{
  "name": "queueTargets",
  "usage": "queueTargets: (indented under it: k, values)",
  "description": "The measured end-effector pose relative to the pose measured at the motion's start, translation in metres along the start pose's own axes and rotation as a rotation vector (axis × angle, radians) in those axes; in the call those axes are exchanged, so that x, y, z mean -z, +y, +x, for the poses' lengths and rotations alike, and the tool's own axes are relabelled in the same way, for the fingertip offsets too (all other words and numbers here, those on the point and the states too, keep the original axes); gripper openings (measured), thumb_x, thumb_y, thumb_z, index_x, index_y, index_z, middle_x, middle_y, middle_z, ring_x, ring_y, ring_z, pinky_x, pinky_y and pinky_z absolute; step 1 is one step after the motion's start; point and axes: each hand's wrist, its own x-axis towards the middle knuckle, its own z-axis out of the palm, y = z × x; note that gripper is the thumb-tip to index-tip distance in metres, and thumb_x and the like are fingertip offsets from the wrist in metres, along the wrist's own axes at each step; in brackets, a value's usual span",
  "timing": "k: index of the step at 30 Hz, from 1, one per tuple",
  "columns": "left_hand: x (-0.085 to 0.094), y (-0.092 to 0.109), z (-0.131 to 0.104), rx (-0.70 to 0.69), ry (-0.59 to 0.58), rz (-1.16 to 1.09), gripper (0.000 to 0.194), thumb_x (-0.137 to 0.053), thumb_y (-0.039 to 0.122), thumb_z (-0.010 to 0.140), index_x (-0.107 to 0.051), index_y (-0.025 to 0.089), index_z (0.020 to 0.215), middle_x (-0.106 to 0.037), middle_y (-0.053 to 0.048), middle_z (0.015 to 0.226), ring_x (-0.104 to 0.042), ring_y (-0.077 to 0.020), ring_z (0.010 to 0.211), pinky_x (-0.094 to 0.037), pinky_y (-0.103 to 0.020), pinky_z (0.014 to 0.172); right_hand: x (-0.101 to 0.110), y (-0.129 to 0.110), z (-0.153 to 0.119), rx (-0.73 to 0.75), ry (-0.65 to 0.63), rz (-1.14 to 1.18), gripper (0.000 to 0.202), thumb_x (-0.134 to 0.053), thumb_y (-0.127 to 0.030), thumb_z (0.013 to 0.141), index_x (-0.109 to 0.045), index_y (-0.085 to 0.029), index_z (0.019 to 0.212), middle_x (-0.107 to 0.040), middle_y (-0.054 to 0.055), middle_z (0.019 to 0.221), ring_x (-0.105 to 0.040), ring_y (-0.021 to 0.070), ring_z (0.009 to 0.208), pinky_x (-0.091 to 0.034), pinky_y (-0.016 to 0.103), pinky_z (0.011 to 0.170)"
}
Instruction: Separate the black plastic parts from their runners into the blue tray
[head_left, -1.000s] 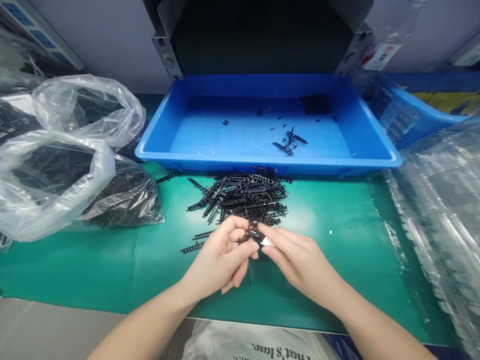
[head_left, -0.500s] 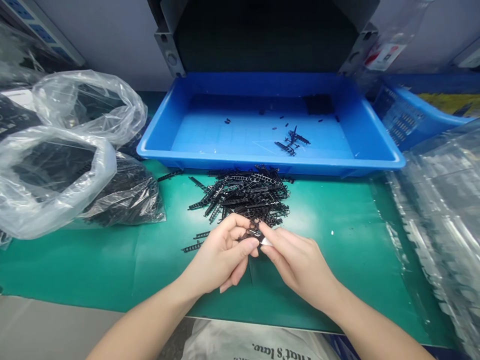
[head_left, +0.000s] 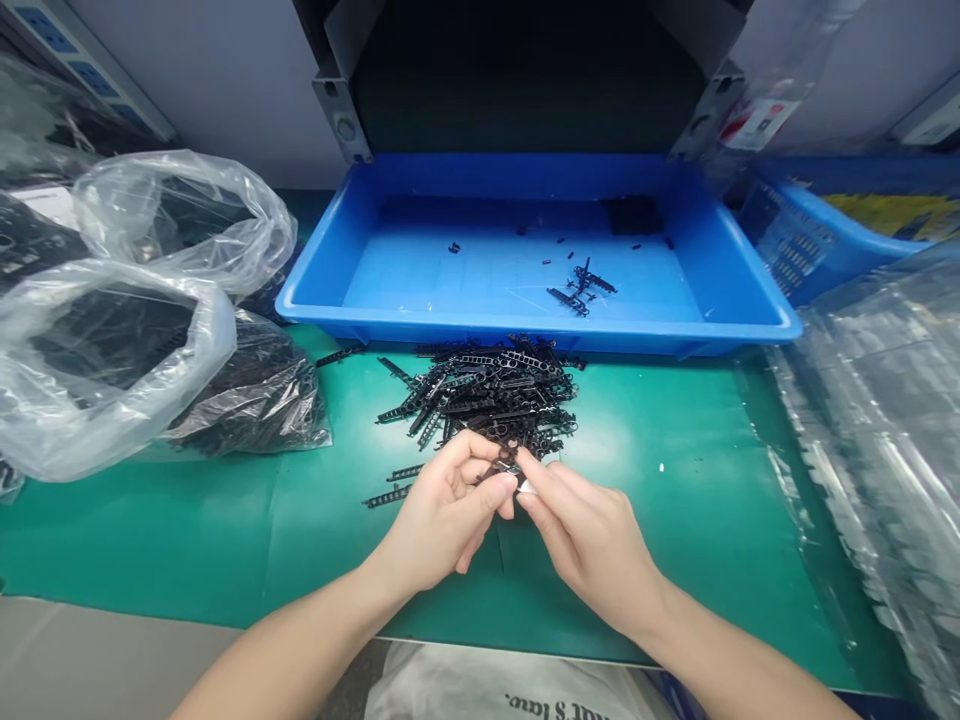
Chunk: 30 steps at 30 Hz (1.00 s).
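Observation:
My left hand (head_left: 454, 505) is closed, pinching a small black plastic part (head_left: 507, 464) between thumb and fingers. From the other side my right hand (head_left: 592, 530) meets it, thumb and forefinger pressed together at the part's right end. A small white or shiny patch (head_left: 527, 487) shows at the right fingertips; what it belongs to I cannot make out. Just beyond both hands lies a heap of thin black ladder-like plastic strips (head_left: 495, 385). Two loose strips (head_left: 388, 495) rest left of my left hand. The fingers cover most of the held part.
A shallow blue tray (head_left: 540, 328) with a few black pieces stands behind the heap. Open clear plastic bags (head_left: 112, 420) of black parts are at left. Clear plastic trays (head_left: 870, 400) and a blue basket (head_left: 795, 235) stand at right. Green mat (head_left: 187, 540) covers the table.
Both hands stay together at nearly the same spot, with the right fingers shifted slightly left and closer in. The camera view has tilted a little.

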Motion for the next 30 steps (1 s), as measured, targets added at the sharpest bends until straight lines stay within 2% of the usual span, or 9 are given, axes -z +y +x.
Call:
queueTargets:
  k: [12,18,22,26,30]
  values:
    - [-0.005,-0.002,-0.001,0.012,0.053,-0.093,0.025,-0.054,0.037,0.078,-0.039,0.018,0.081,-0.051,0.007,0.061,-0.028,0.0027,0.024,-0.020,-0.007,0.024,-0.004,-0.005,0.000,-0.064,0.020,0.014,0.036,-0.024,-0.025,0.094,-0.046,-0.011,0.119,-0.051,0.004,0.069,-0.048,0.0128,0.053,-0.032,0.022,0.041]
    - [-0.005,-0.003,0.002,0.019,0.031,-0.122,0.024,-0.054,0.035,0.078,-0.038,0.018,0.083,-0.050,0.006,0.063,-0.028,0.0029,0.024,-0.020,-0.007,0.025,-0.002,0.001,0.004,-0.097,0.009,0.083,0.036,-0.025,-0.025,0.093,-0.046,-0.012,0.119,-0.055,0.007,0.077,-0.051,0.0153,0.060,-0.042,0.025,0.052]
    - [-0.003,-0.001,0.002,0.025,0.026,-0.102,0.025,-0.054,0.036,0.078,-0.039,0.018,0.085,-0.050,0.006,0.065,-0.027,0.0026,0.025,-0.019,-0.008,0.024,-0.001,0.005,0.004,-0.076,-0.035,0.129,0.035,-0.027,-0.025,0.092,-0.045,-0.012,0.119,-0.056,0.008,0.082,-0.054,0.0163,0.065,-0.045,0.026,0.056]
    - [-0.002,0.000,0.002,0.007,0.029,-0.040,0.027,-0.054,0.038,0.077,-0.037,0.018,0.086,-0.050,0.005,0.065,-0.029,0.0017,0.025,-0.018,-0.009,0.024,0.002,0.006,0.004,-0.021,-0.084,0.104,0.037,-0.025,-0.027,0.093,-0.044,-0.010,0.120,-0.056,0.008,0.077,-0.054,0.0168,0.064,-0.046,0.026,0.053]
    - [-0.005,-0.003,0.001,-0.002,0.010,0.039,0.026,-0.048,0.040,0.080,-0.034,0.019,0.084,-0.049,0.006,0.061,-0.029,0.0002,0.024,-0.017,-0.011,0.025,0.000,0.006,0.003,-0.043,-0.041,0.074,0.035,-0.026,-0.026,0.093,-0.047,-0.013,0.118,-0.057,0.008,0.079,-0.055,0.0163,0.062,-0.046,0.026,0.054]
